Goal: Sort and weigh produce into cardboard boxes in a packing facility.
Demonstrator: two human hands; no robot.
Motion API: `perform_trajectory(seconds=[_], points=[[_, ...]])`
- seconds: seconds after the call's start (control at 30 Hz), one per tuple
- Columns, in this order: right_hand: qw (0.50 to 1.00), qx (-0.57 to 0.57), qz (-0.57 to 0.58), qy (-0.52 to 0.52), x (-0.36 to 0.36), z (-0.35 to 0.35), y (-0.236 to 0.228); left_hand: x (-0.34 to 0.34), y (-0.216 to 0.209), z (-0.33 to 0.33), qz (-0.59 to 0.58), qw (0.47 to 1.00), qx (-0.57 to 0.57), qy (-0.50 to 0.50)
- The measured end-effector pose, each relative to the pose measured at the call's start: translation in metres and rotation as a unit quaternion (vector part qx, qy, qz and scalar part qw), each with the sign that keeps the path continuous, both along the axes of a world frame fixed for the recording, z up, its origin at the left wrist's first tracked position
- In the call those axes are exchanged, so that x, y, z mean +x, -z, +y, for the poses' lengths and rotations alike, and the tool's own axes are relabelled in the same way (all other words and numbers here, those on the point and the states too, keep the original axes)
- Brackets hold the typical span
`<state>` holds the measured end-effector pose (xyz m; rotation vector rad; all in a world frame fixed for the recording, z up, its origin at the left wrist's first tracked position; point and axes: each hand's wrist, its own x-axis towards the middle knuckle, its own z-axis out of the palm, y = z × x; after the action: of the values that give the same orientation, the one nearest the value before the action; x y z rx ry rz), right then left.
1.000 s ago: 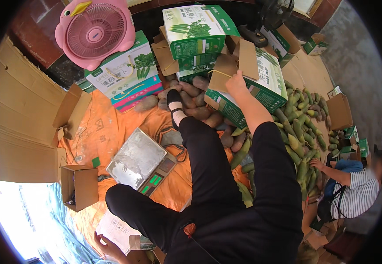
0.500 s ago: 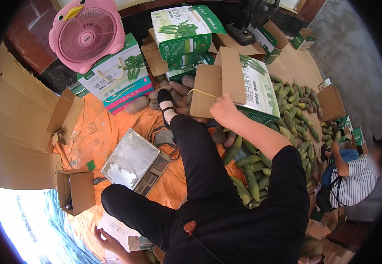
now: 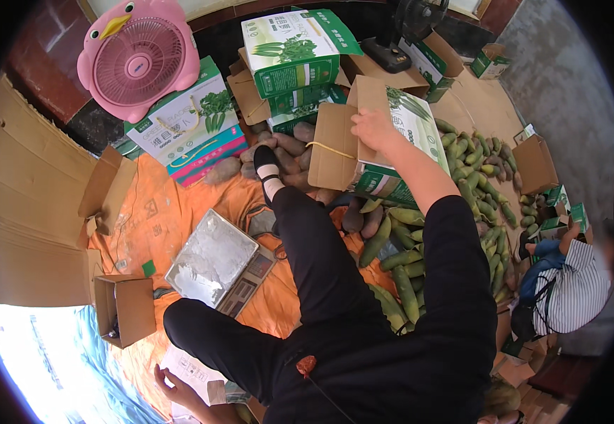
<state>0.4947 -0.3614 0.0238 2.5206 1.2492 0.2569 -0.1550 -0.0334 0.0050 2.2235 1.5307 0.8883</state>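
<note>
My right hand (image 3: 376, 131) is closed on a brown flap of a white and green printed carton (image 3: 420, 126). The carton stands with its flaps raised, and a yellow cord handle (image 3: 332, 149) hangs from its side flap. Low on the left, my left hand (image 3: 173, 387) is open and holds nothing, its fingers apart beside a white printed sheet (image 3: 192, 369). Green radishes (image 3: 404, 290) lie heaped beside and below the carton, next to my right arm. What the carton holds is hidden by its flaps.
A flat metal-topped scale (image 3: 211, 258) sits on the orange sheet (image 3: 144, 233). A pink fan (image 3: 139, 60) rests on stacked cartons. Purplish roots (image 3: 289, 143) lie near my foot. A small open box (image 3: 123, 307) stands left. Another person (image 3: 568, 290) sits at right.
My right hand has moved up and slightly right along the carton's flaps. The carton has shifted a little, with more of its near side showing. My left hand has barely moved.
</note>
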Motion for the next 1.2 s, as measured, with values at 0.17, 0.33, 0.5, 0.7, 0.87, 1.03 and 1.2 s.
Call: perform_trajectory(seconds=[0.17, 0.33, 0.5, 0.7, 0.87, 1.03, 1.2], points=[[0.993, -0.119, 0.024, 0.001, -0.007, 0.006, -0.016, 0.006, -0.002, 0.001, 0.019, 0.999, 0.030, 0.011], [0.995, -0.095, 0.000, -0.005, -0.026, -0.016, -0.048, 0.002, 0.011, 0.016, -0.023, 0.999, 0.020, 0.039], [0.996, -0.071, -0.040, 0.031, -0.040, -0.057, -0.075, 0.009, 0.011, 0.021, -0.014, 0.998, 0.027, 0.051], [0.991, -0.078, -0.017, 0.109, -0.058, -0.103, -0.094, 0.019, 0.007, 0.020, -0.034, 0.998, 0.013, 0.049], [0.978, -0.018, 0.051, 0.200, -0.073, -0.120, -0.094, 0.019, 0.003, 0.020, -0.039, 0.998, 0.003, 0.046], [0.951, 0.144, 0.122, 0.243, -0.086, -0.136, -0.103, 0.026, -0.007, 0.018, -0.060, 0.996, -0.003, 0.058], [0.912, 0.294, 0.195, 0.212, -0.103, -0.107, -0.133, 0.031, -0.010, 0.017, -0.061, 0.998, 0.000, 0.036]])
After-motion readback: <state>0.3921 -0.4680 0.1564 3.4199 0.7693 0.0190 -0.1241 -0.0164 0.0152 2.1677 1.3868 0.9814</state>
